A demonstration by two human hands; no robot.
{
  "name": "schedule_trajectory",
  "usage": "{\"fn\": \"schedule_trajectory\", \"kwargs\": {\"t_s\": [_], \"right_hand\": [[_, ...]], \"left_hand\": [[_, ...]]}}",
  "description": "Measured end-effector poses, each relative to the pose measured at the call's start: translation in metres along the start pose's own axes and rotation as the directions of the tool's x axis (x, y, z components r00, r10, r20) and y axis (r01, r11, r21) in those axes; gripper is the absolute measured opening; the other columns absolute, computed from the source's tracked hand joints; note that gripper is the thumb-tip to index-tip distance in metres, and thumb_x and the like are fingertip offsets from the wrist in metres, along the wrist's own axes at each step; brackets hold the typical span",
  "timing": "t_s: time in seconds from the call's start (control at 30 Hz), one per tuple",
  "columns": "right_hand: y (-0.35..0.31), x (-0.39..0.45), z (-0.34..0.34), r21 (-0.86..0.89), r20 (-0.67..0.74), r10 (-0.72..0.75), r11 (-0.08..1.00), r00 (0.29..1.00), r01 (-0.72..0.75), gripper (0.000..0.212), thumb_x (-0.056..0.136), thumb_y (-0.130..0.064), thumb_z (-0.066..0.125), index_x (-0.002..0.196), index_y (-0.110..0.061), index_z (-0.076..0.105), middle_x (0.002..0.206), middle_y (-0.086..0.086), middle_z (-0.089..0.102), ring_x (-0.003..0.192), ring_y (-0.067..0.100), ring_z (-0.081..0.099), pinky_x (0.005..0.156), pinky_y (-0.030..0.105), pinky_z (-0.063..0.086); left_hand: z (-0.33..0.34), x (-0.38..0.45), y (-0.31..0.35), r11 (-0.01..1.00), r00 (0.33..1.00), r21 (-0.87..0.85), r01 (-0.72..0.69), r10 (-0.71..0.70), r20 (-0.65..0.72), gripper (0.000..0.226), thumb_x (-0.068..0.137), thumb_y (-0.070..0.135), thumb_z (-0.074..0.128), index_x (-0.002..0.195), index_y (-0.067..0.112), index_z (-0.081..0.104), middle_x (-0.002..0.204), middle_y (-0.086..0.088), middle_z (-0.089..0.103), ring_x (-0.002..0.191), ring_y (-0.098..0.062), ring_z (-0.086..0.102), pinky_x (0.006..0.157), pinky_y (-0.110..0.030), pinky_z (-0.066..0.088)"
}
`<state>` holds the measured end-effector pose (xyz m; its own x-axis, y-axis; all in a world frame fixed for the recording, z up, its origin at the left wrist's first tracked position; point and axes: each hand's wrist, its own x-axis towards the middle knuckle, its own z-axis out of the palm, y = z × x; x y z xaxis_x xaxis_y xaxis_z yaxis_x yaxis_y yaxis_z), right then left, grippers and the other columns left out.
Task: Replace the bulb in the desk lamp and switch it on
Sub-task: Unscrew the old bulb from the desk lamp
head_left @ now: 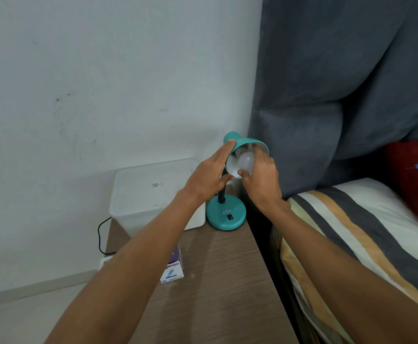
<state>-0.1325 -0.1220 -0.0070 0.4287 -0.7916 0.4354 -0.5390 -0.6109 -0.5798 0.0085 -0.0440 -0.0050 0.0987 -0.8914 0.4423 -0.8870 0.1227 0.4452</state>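
Nightstand (pixel 218 281), lamp (pixel 225 214), pale wall (pixel 78 83)

the teal lamp base (pixel 226 214) carries the raised letters "atn" just above its black switch (pixel 230 217). the white plastic box (pixel 153 194) has a small code sticker (pixel 157 184), too small to read. the bulb carton (pixel 172 272) shows print, blurred beyond reading.
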Motion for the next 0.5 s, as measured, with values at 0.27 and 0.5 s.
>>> {"fn": "schedule_trajectory", "kwargs": {"t_s": [0.27, 0.5], "right_hand": [[-0.012, -0.005, 0.0, -0.039, 0.021, -0.005, 0.999, 1.0, 0.006, 0.062, 0.086, -0.003, 0.067, 0.139, -0.027, 0.044, 0.138, 0.017, 0.045, 0.103, 0.038, 0.061, 0.088, 0.043, 0.053], [-0.017, 0.002, -0.007, 0.152, -0.013, 0.057, 0.987, 0.998, -0.054, 0.046, 0.088, -0.024, 0.071, 0.13, -0.021, 0.054, 0.132, 0.012, 0.055, 0.116, 0.031, 0.058, 0.1, 0.042, 0.049]], "left_hand": [[0.002, 0.001, 0.002, 1.0, 1.0, 0.004, 0.004, -0.004, -0.009, 0.086, 0.09, 0.014, 0.075, 0.159, 0.012, 0.024, 0.159, -0.012, 0.04, 0.131, -0.034, 0.055, 0.107, -0.039, 0.046], [0.003, 0.0, -0.003, 1.0, 1.0, 0.027, -0.002, 0.002, -0.007, 0.088, 0.088, 0.013, 0.078, 0.159, 0.011, 0.025, 0.155, -0.013, 0.045, 0.124, -0.034, 0.06, 0.103, -0.043, 0.052]]}}
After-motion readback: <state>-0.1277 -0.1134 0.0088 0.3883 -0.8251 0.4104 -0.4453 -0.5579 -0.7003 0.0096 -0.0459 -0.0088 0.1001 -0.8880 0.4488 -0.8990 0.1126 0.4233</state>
